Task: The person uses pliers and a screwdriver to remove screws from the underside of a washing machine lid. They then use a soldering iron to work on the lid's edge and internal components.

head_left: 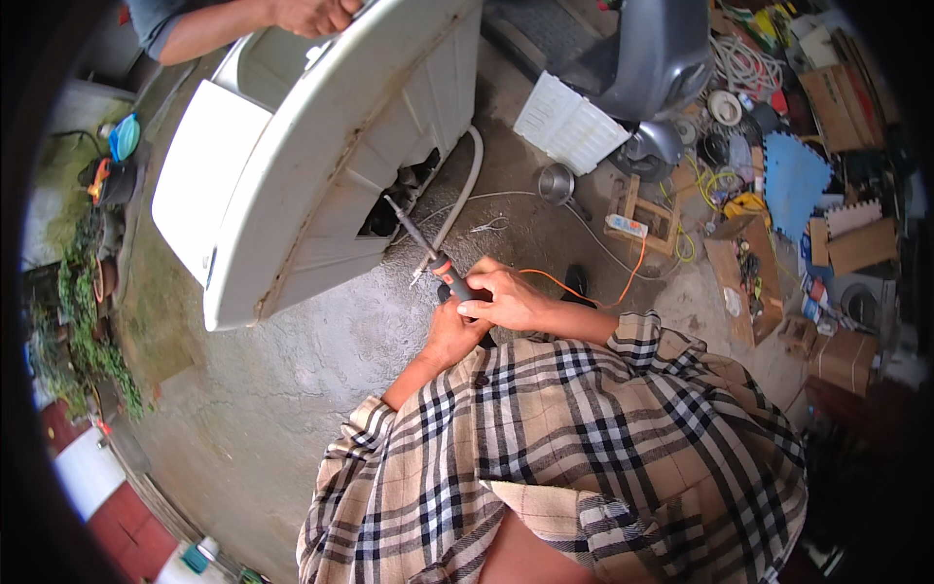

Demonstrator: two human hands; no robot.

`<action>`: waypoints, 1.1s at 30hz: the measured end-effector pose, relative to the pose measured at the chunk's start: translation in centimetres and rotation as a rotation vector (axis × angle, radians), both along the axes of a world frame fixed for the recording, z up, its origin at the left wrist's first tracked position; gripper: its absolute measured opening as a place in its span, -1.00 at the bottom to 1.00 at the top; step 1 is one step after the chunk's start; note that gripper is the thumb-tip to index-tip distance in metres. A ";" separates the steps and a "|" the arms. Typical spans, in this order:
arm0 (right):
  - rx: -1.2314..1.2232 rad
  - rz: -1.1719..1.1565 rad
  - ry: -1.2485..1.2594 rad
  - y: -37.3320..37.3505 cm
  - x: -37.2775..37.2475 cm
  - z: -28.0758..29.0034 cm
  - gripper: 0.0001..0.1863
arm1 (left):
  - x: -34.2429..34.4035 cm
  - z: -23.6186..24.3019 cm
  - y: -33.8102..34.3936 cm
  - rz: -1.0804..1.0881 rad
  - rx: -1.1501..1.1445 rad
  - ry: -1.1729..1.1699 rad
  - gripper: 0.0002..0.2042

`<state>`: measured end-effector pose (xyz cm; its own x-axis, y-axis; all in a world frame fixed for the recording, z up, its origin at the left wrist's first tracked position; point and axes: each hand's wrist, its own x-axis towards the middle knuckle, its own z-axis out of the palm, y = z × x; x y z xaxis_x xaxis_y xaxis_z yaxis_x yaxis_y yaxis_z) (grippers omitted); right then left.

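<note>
My right hand (508,300) is closed round the dark handle of a soldering iron (449,272). The iron has an orange-red ring, and its long metal shaft slants up and left toward the washing machine. Just below, my left hand (453,334) is closed against the right one; what it grips is mostly hidden, and a thin metal piece shows beside the iron. A large white washing machine (341,107) stands tilted in front, with dark openings low on its base. Another person's hand (316,14) rests on its upper edge.
A grey hose (474,180) curves from the machine across wet concrete. Pliers (489,225), a metal pot (556,183) and a white slatted panel (570,123) lie beyond. An orange cord reaches a power strip (626,226). A scooter (654,63) and cluttered boxes stand right, plants (88,321) left.
</note>
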<state>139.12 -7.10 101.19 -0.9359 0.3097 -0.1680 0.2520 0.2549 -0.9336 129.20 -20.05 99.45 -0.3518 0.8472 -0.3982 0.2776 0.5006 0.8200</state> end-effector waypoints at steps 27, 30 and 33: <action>-0.076 -0.326 0.072 3.4 -5.0 1.4 -0.80 | -10.5 4.0 -6.7 0.566 -0.023 0.412 -0.57; -0.004 -0.362 0.003 3.9 -4.3 0.0 -0.75 | -11.4 5.8 -7.1 0.711 -0.027 0.506 -0.52; -0.002 -0.351 -0.051 4.3 -3.8 -0.8 -0.71 | -12.1 8.2 -5.8 0.809 0.063 0.545 -0.55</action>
